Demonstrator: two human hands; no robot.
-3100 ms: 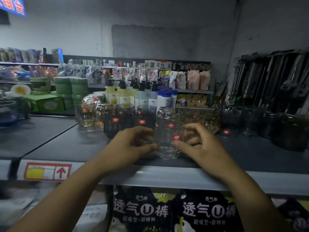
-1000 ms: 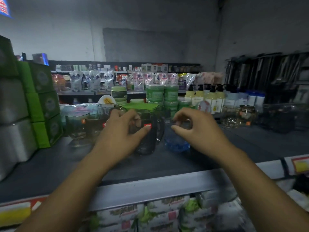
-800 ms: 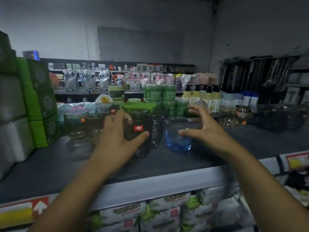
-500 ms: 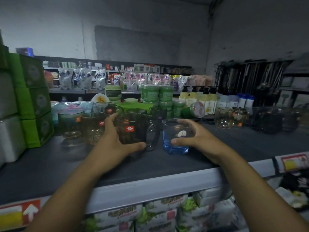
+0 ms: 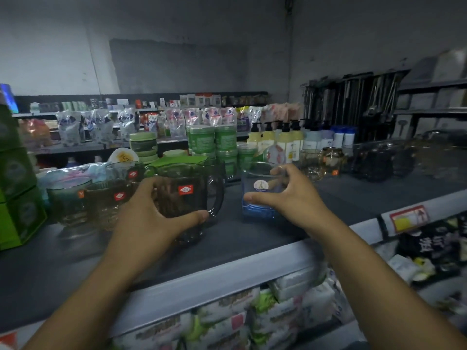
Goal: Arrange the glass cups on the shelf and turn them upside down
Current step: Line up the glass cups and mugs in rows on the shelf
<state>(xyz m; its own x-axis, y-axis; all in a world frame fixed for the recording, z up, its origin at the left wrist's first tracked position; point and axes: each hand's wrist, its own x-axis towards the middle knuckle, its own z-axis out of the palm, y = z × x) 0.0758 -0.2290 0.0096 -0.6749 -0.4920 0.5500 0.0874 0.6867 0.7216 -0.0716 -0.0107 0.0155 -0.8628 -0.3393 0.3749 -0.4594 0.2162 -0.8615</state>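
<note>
A dark smoky glass mug (image 5: 185, 195) with a handle on its right and a red label stands upright on the grey shelf (image 5: 75, 253). My left hand (image 5: 149, 213) wraps around it, thumb under the handle. To its right stands a blue-tinted glass cup (image 5: 260, 195) with a round white sticker, mouth up; my right hand (image 5: 288, 195) grips it from the right. Left of the mug, more smoky glass cups (image 5: 108, 203) stand upright in a cluster.
Green boxes (image 5: 15, 193) stack at the left shelf end. Green jars (image 5: 214, 142) and pump bottles (image 5: 285, 140) line the back. Clear and dark glasses (image 5: 374, 162) stand at the right. Packaged goods fill the shelf below (image 5: 227, 322).
The view swung from the right part of the shelf to the left part. My left hand closed on the dark mug and my right hand closed around the blue cup.
</note>
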